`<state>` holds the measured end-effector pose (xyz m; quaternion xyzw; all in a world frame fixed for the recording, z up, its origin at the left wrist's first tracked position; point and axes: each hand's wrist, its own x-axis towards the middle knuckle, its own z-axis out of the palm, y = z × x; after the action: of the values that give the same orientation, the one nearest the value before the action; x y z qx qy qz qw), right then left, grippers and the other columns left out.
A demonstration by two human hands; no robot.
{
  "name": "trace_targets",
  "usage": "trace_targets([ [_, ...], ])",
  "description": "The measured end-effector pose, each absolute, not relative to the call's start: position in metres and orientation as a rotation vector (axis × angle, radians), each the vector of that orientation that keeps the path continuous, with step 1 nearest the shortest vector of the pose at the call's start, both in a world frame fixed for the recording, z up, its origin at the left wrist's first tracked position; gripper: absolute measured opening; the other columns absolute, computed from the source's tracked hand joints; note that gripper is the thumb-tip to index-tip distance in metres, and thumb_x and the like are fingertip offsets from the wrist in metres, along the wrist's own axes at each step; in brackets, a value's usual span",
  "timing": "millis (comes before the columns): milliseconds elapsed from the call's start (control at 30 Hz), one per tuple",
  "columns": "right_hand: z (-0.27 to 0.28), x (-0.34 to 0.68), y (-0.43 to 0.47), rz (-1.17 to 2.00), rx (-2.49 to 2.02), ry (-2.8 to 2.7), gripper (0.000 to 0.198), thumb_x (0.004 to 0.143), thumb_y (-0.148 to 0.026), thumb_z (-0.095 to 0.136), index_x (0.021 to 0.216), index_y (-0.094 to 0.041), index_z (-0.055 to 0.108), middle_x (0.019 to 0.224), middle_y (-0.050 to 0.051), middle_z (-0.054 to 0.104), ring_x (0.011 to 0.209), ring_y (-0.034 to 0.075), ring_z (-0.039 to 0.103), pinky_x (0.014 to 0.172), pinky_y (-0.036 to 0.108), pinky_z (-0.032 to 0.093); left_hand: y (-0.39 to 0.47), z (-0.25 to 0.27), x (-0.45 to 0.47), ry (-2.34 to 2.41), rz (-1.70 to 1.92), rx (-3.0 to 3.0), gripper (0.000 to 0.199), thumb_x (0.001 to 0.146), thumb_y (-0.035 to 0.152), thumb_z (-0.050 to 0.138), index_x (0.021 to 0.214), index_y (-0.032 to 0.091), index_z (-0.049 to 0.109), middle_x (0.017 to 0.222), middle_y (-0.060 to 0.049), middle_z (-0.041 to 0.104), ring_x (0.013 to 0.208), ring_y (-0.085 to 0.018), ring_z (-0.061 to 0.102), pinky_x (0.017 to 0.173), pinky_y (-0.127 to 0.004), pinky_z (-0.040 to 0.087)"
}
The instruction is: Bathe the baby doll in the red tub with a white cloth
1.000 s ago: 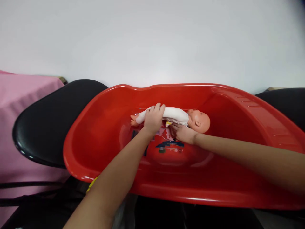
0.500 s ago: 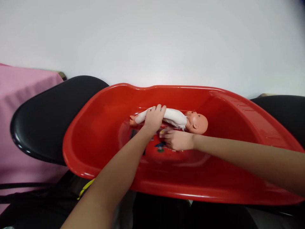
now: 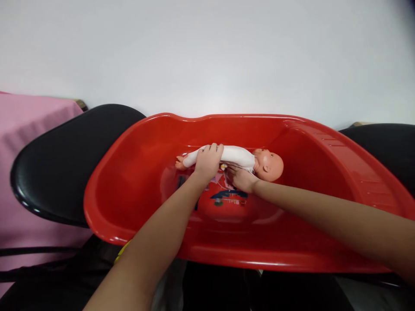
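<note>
My left hand (image 3: pixel 208 162) is curled over the legs and lower body of the doll (image 3: pixel 239 155), gripping it near the middle of the frame, inside the red tub (image 3: pixel 275 261). My right hand (image 3: pixel 241 178) is just beside the doll's near side, its fingertips partly lost in shadow, close to a small yellow-and-white piece (image 3: pixel 223 166) — I cannot tell whether I am holding that or only touching near it.

The tub floor looks slick, so if my left hand loosened while the right pushed, the doll could slide or roll. Neither hand supports its head (image 3: pixel 271 166), which could knock the tub wall if the body were jerked. The small piece could slip under the doll.

The tub's floor is glossy, with a printed picture (image 3: pixel 230 195) below my right hand. Black padded seats (image 3: pixel 65 164) flank the tub at left and right, a pink cloth (image 3: pixel 35 116) hangs at the left edge, and a plain white surface (image 3: pixel 207 56) — a wall, I think — fills the upper frame.
</note>
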<state>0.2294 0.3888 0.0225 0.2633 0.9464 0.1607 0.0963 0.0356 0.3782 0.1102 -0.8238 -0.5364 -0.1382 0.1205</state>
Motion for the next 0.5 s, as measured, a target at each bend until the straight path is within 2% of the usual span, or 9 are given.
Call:
trace_targets([
  [100,0.027,0.274,0.375,0.575,0.706,2.770,0.041,0.083,0.002,0.043,0.107,-0.006,0.076,0.113,0.022,0.072,0.122,0.034,0.061,0.121,0.053,0.025,0.376,0.109,0.037,-1.557,-0.414,-2.403,0.033,0.098,0.013,0.045,0.131,0.015,0.054,0.120,-0.013,0.061,0.109,-0.029,0.056,0.090,-0.042,0.044],
  [167,0.037,0.293,0.368,0.482,0.700,2.777,0.042,0.084,0.003,0.040,0.096,-0.011,0.078,0.103,0.019,0.074,0.114,0.033,0.064,0.117,0.056,0.029,0.374,0.108,0.039,-1.543,-0.405,-2.414,0.031,0.097,0.013,0.048,0.127,0.014,0.056,0.118,-0.013,0.062,0.108,-0.029,0.057,0.090,-0.043,0.044],
  [233,0.052,0.302,0.362,0.348,0.637,2.805,0.044,0.086,0.003,0.039,0.089,-0.017,0.078,0.097,0.015,0.075,0.108,0.029,0.066,0.114,0.051,0.035,0.371,0.108,0.040,-1.522,-0.389,-2.435,0.030,0.095,0.013,0.049,0.124,0.014,0.058,0.117,-0.013,0.062,0.107,-0.030,0.057,0.089,-0.043,0.044],
  [333,0.082,0.302,0.354,0.254,0.465,2.861,0.036,0.095,-0.006,0.044,0.093,-0.020,0.077,0.102,0.010,0.074,0.109,0.023,0.063,0.111,0.041,0.040,0.367,0.106,0.040,-1.500,-0.366,-2.462,0.030,0.093,0.011,0.051,0.122,0.014,0.058,0.119,-0.013,0.062,0.110,-0.030,0.057,0.089,-0.044,0.044],
  [433,0.106,0.298,0.349,0.351,0.284,2.952,0.030,0.101,-0.013,0.045,0.103,-0.017,0.074,0.113,0.011,0.071,0.116,0.023,0.058,0.110,0.041,0.038,0.364,0.106,0.038,-1.498,-0.332,-2.501,0.032,0.092,0.011,0.052,0.124,0.014,0.058,0.126,-0.015,0.060,0.116,-0.030,0.054,0.093,-0.044,0.044],
  [500,0.112,0.298,0.349,0.448,0.265,2.986,0.029,0.101,-0.012,0.044,0.105,-0.016,0.072,0.110,0.012,0.070,0.113,0.023,0.057,0.105,0.042,0.038,0.362,0.106,0.038,-1.518,-0.300,-2.558,0.033,0.093,0.012,0.054,0.125,0.015,0.057,0.133,-0.017,0.057,0.122,-0.031,0.052,0.097,-0.044,0.042],
])
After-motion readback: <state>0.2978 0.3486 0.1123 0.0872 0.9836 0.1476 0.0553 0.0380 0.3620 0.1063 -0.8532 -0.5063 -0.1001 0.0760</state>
